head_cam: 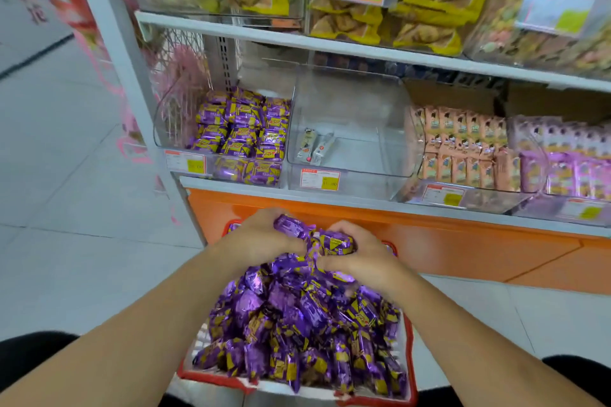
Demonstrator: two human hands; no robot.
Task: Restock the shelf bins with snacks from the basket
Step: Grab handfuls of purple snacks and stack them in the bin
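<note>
Open-topped middle bin [350,129]; shelf [363,49] overhead

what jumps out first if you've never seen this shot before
The red basket at bottom centre, heaped with shiny purple snacks, catches the eye first. Both hands, left hand and right hand, scoop a bunch from the heap's far end. Above, a nearly empty clear bin sits beside a bin of matching purple packs.

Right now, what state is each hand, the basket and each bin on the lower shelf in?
left hand: gripping purple snacks, together with the other hand
right hand: gripping the same bunch
purple snacks: heaped in the basket
basket: full
leftmost bin: partly filled with purple packs
middle bin: nearly empty, two small packs inside
peach-pack bin: well stocked
</note>
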